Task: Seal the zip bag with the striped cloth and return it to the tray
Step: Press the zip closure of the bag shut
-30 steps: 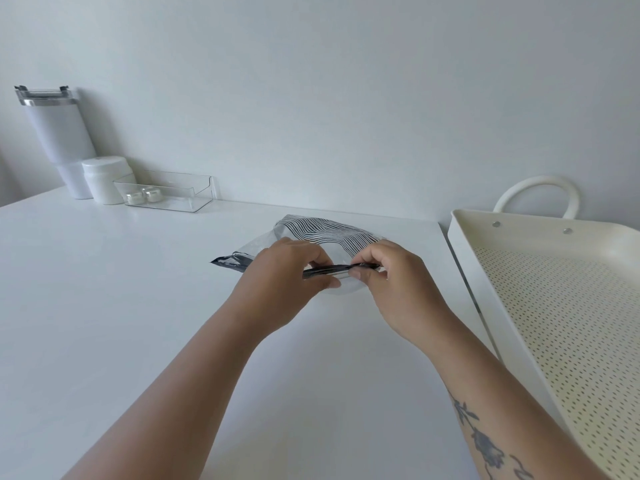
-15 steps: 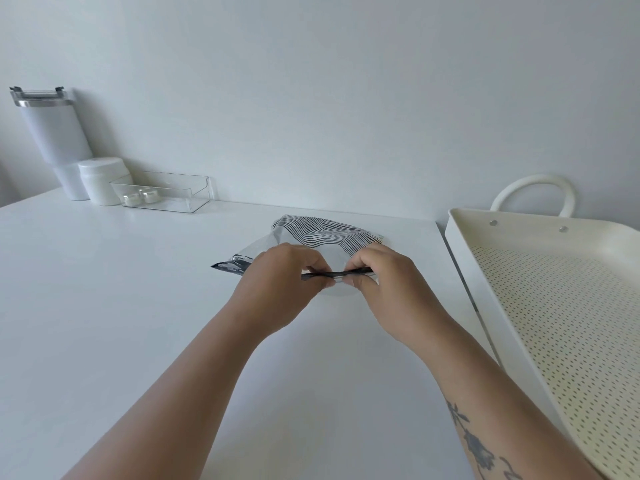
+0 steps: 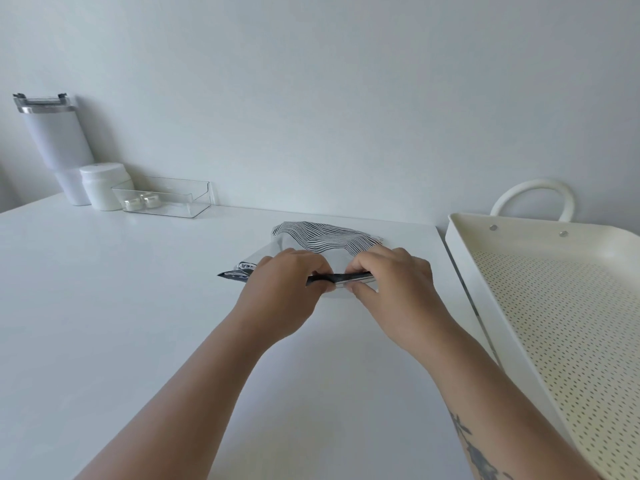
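- Far left, against the wall: a white tumbler (image 3: 57, 147), a white jar (image 3: 104, 190) and a clear plastic box (image 3: 166, 199) holding two small pots. They stand well apart from the work and play no part in it.
- White table (image 3: 104, 306): it carries everything shown, and the zip bag lies near its middle-right.
- Zip bag (image 3: 277, 252): clear, lying flat, with its dark zip strip (image 3: 337, 278) along the near edge. The left end of the strip juts out past the left hand.
- Striped cloth (image 3: 329, 239): black-and-white, inside the bag, bunched toward the far side and clear of the strip.
- Left hand (image 3: 280, 289): fingers curled over the strip, thumb below, pinching it left of centre.
- Right hand (image 3: 394, 282): pinching the strip at its right part, just beside the left hand, thumb on the near side.
- Step in hand, as judged: pressing the zip shut. To do it well, keep the cloth away from the track, press out trapped air, and work the pinch along the whole strip to both ends, the jutting left end included.
- Right: cream perforated tray (image 3: 460, 244) with a loop handle (image 3: 533, 192), beside the table, where the sealed bag goes.
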The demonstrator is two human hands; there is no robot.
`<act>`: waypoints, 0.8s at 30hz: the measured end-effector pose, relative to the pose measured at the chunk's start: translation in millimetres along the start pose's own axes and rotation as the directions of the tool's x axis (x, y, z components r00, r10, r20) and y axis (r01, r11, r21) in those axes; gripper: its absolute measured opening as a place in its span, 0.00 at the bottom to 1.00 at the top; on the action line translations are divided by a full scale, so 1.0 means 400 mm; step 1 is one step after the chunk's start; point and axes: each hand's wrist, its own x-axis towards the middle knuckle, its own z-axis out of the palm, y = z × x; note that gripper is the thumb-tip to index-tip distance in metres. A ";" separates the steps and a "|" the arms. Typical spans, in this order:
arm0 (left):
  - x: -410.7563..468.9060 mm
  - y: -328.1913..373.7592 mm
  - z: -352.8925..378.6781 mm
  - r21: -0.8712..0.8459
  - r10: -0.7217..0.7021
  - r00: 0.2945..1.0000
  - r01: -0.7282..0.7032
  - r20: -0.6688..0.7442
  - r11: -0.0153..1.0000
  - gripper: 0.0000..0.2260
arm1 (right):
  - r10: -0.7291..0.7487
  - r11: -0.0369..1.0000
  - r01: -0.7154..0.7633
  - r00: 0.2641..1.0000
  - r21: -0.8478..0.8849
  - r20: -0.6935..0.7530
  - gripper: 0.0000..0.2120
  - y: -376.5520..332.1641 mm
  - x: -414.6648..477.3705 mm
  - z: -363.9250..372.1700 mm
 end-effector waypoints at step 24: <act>-0.006 -0.006 -0.013 -0.027 -0.014 1.000 0.013 -0.022 1.000 0.04 | 0.011 0.985 -0.021 0.998 -0.170 -0.059 0.05 -0.006 0.006 0.019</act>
